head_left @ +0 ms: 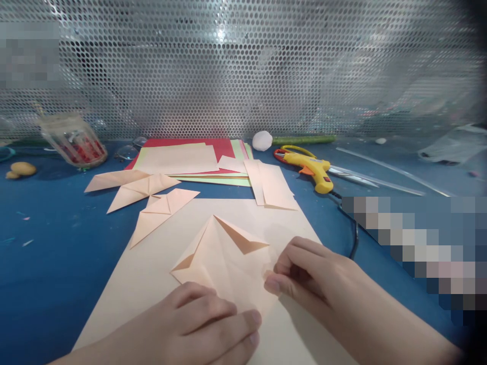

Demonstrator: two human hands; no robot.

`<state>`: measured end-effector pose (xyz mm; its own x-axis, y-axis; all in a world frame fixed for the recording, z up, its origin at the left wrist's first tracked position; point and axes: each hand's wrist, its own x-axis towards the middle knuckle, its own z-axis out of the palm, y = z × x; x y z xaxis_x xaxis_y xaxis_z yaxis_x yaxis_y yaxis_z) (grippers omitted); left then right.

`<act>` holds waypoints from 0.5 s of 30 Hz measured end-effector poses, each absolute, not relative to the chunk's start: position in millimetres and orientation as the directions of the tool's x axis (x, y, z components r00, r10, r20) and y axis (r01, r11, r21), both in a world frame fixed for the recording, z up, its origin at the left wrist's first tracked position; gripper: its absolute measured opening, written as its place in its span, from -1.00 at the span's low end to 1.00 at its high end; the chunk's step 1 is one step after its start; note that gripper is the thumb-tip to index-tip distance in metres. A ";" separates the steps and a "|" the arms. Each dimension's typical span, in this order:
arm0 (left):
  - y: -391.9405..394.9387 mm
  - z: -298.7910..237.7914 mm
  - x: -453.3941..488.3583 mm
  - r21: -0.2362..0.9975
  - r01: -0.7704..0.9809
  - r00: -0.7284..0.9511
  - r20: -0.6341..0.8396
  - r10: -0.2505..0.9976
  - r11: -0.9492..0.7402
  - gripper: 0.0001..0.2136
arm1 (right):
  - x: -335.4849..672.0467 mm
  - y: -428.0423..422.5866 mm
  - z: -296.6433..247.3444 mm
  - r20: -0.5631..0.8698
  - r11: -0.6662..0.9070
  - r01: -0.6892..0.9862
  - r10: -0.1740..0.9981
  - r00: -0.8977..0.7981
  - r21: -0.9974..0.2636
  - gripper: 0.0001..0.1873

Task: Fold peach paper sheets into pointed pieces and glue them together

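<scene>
A peach-coloured sheet of paper, partly folded, lies on a large cream sheet. Its top comes to a point, with a creased flap turned in on either side. My left hand lies across the lower part of the folded paper, fingers stretched out and pressing it down; the lower edge is hidden beneath them. At the paper's right edge, my right hand pinches it between thumb and bent fingers. Several finished-looking folded paper pieces with pointed ends rest beyond, on the left.
Behind lie stacked coloured sheets and cut paper strips. A yellow glue gun with a black cord is at right, near scissors and clear sticks. A glass jar stands at left. A perforated metal panel closes the back.
</scene>
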<state>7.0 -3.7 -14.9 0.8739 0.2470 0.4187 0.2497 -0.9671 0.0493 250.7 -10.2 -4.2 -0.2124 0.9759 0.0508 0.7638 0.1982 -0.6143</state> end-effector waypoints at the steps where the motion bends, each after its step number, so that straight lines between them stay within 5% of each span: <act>1: -4.0 -14.9 7.3 0.057 0.262 0.874 0.409 0.262 -0.963 -0.59 | 251.1 -10.1 -4.7 0.046 0.197 0.766 0.976 -0.214 -0.612 -0.76; 10: -5.6 -22.5 8.2 0.006 0.260 0.837 0.498 0.228 -0.966 -0.66 | 253.5 -12.6 -9.6 0.163 0.329 0.748 0.943 -0.289 -0.577 -0.74; 15: -11.3 -17.9 4.9 -0.021 0.305 0.893 0.355 0.278 -0.952 -0.80 | 252.9 -13.4 -10.1 0.145 0.288 0.768 0.957 -0.251 -0.571 -0.74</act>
